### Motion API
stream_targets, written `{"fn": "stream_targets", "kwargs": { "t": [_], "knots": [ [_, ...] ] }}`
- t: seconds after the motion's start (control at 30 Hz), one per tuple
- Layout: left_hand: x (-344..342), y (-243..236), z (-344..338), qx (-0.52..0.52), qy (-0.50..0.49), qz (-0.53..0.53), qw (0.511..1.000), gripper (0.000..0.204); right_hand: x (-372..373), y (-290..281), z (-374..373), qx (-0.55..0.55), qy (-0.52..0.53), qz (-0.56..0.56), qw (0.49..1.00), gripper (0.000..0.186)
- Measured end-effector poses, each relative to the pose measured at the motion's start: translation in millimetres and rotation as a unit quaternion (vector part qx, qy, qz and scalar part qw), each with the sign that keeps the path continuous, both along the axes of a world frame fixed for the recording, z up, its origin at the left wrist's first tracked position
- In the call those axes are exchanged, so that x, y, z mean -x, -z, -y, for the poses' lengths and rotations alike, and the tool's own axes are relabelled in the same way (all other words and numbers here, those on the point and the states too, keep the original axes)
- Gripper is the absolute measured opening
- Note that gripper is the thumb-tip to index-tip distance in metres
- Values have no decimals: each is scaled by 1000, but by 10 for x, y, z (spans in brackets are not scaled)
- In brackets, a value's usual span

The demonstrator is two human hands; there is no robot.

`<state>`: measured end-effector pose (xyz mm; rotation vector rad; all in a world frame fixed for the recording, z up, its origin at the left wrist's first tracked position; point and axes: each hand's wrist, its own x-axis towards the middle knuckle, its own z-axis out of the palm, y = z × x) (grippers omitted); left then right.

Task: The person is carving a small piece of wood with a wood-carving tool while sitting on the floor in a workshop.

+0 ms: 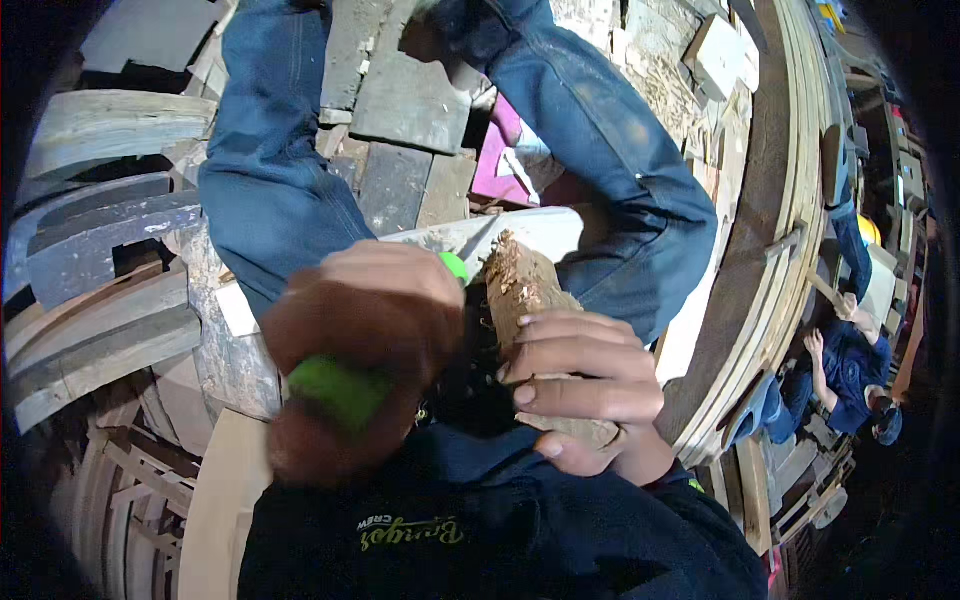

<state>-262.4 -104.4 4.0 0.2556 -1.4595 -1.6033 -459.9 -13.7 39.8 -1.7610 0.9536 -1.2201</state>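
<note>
My left hand (370,340), smeared by motion, is closed round the bright green handle (340,390) of what looks like a knife. Its narrow pointed blade (478,238) sticks out past the fist, close beside the far end of a brown piece of wood (520,290). That end is rough and chipped. Over the wood's near part lie the curled fingers of my right hand (590,380), gripping it with the thumb on the side toward my body. The wood slants in front of my dark top, between my legs in blue trousers. Whether the blade touches it, I cannot tell.
Between my knees lies a pale board (550,228), with a pink item (492,165) beyond it. Curved planks (110,250) are stacked at left. Shavings (670,100) cover the far right. Long boards (790,200) run along the right; past them another person (850,375) works.
</note>
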Motion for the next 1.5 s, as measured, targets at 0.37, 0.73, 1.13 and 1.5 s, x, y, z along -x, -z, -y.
{"fn": "stream_targets", "kwargs": {
  "t": [0.37, 0.73, 1.13, 1.5],
  "knots": [
    [128, 120, -278, -157, -149, -159, 963, 59, -27, -89, 32, 1, 8, -9, 1000, 22],
    [-156, -101, -222, -71, -40, -99, 992, 53, -329, -102, -132, -27, 49, -51, 997, 24],
    [36, 375, -295, -123, -65, -89, 986, 60, -233, -7, -233, 5, 63, -66, 996, 25],
    [-56, -28, 94, -106, 46, -64, 991, 67, -230, 42, -241, 21, 71, -30, 997, 27]
  ]
}}
